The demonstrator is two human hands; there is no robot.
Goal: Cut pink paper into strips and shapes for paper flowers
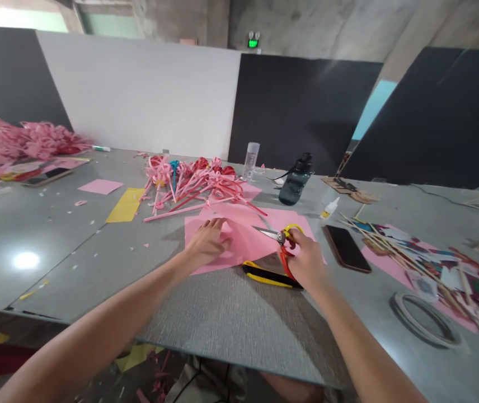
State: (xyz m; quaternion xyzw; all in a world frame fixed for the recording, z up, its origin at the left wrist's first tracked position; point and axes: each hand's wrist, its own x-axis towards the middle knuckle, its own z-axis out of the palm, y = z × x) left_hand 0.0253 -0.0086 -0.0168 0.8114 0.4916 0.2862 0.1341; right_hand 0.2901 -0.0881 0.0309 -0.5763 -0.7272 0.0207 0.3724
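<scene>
Left hand [208, 242] flat, fingers spread, pinning folded pink paper sheet [239, 238]; right hand [306, 260] gripping yellow-and-red-handled scissors [280, 238], blades slightly apart at the edge, cut barely begun, heap of finished pink paper flowers on sticks [193, 182] behind

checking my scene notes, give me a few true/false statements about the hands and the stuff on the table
1. The right hand holds scissors. True.
2. The left hand rests on pink paper. True.
3. The phone lies left of the left hand. False: it lies right of the right hand.
4. A yellow and black knife lies near the right hand. True.
5. The dark bottle lies flat on its side. False: it stands upright.
6. The glue bottle is in the left hand. False: it lies on the table, untouched.
</scene>
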